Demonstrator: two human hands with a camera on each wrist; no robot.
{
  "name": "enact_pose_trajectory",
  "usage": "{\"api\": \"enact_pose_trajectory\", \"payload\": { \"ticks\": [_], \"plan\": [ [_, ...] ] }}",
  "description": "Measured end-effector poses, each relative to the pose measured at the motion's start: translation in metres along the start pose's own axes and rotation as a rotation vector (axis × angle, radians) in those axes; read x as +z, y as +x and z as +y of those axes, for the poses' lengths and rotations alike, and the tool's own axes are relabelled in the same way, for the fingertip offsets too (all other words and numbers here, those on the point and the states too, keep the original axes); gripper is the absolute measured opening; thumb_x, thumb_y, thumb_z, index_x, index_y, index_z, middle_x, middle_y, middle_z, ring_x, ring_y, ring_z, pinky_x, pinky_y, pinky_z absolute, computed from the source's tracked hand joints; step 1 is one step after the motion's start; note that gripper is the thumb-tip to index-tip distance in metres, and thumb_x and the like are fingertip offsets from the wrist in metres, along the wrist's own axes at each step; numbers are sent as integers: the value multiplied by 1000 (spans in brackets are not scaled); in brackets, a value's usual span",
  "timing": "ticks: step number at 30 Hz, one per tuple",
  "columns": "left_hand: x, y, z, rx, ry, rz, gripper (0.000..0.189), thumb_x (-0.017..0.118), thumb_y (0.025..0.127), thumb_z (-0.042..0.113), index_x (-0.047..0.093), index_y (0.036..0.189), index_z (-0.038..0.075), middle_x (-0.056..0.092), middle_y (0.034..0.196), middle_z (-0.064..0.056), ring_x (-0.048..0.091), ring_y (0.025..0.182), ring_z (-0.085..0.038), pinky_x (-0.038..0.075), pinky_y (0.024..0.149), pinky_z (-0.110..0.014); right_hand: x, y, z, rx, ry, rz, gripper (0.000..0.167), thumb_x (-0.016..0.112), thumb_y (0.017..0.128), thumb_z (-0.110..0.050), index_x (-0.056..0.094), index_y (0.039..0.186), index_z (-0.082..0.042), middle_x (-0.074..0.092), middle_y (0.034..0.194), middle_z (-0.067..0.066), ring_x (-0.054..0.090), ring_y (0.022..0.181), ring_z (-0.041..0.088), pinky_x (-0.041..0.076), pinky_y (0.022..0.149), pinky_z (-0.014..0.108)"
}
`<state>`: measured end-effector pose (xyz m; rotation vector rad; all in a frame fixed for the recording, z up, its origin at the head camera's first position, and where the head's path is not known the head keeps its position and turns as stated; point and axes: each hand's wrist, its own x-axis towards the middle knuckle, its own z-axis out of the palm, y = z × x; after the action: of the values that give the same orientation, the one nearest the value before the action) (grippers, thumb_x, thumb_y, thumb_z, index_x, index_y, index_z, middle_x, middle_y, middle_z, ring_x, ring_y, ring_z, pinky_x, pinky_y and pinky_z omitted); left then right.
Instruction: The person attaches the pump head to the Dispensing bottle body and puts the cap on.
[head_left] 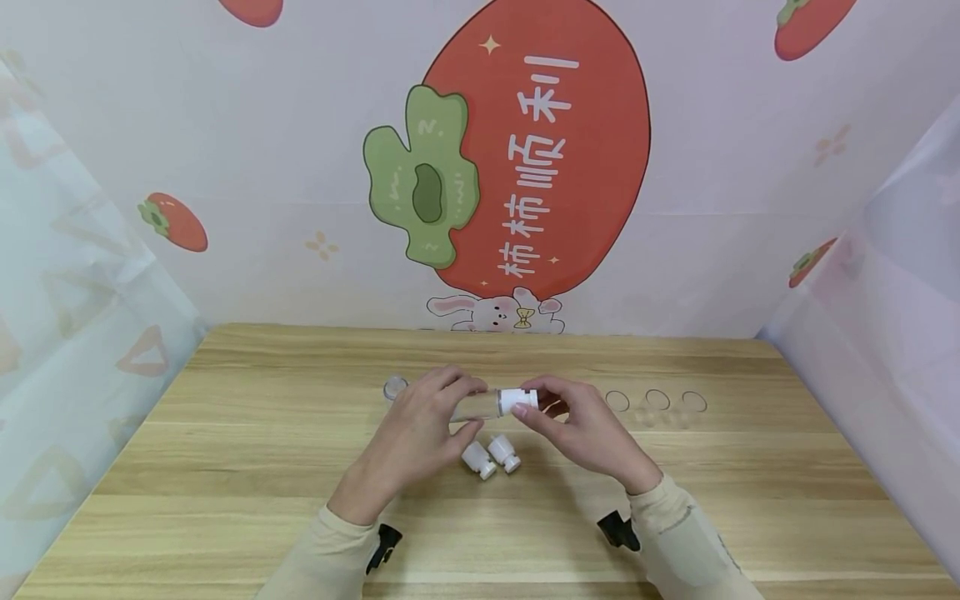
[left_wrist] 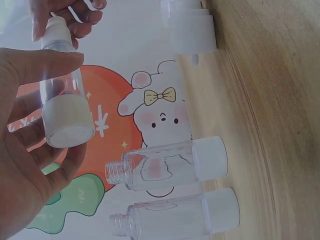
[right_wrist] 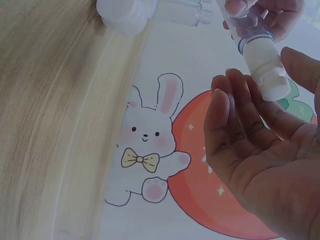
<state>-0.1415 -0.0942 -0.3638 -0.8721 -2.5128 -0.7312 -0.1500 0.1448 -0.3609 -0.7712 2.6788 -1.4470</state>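
Note:
My left hand point(head_left: 427, 417) grips a clear bottle point(head_left: 476, 406) with a white base, thumb and fingers round its body. The bottle lies sideways in the air, its white pump cap point(head_left: 517, 400) pointing right. My right hand point(head_left: 581, 421) is at that cap, thumb on the near side and fingers curled on the far side. In the right wrist view the cap point(right_wrist: 267, 70) sits between thumb and fingers. Two white pump heads point(head_left: 478, 459) lie on the table just below the hands. Two clear bottles point(left_wrist: 160, 167) with threaded necks stand uncapped in the left wrist view.
The wooden table point(head_left: 247, 467) runs back to a printed cloth wall point(head_left: 697, 250). On the right stand several clear round covers point(head_left: 657, 401) in a row, only their rims showing plainly. One standing bottle point(head_left: 395, 387) is partly behind my left hand.

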Motion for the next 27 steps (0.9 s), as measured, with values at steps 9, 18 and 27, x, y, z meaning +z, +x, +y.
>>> {"api": "enact_pose_trajectory", "payload": {
  "ticks": [9,18,27],
  "plan": [
    [0,0,0,-10,-7,-5,35,86,79,13,72,112,10,67,106,2,64,97,-17,55,81,-36,-1,-1,2,-62,28,12,31,79,90,-17,68,119,-10,70,99,-4,67,86,14,57,80,34],
    [-1,0,1,-11,3,-14,35,86,80,15,73,112,11,67,107,3,65,97,-17,55,82,-35,-1,0,0,-35,13,1,20,75,94,-20,71,110,-10,69,95,-6,65,84,13,57,78,33],
    [0,0,1,-3,-1,-10,35,87,80,15,73,112,11,67,106,3,65,96,-16,55,80,-34,-2,-1,0,-13,16,4,30,76,93,-24,69,119,-10,69,96,-6,65,86,14,57,80,34]
  ]
}}
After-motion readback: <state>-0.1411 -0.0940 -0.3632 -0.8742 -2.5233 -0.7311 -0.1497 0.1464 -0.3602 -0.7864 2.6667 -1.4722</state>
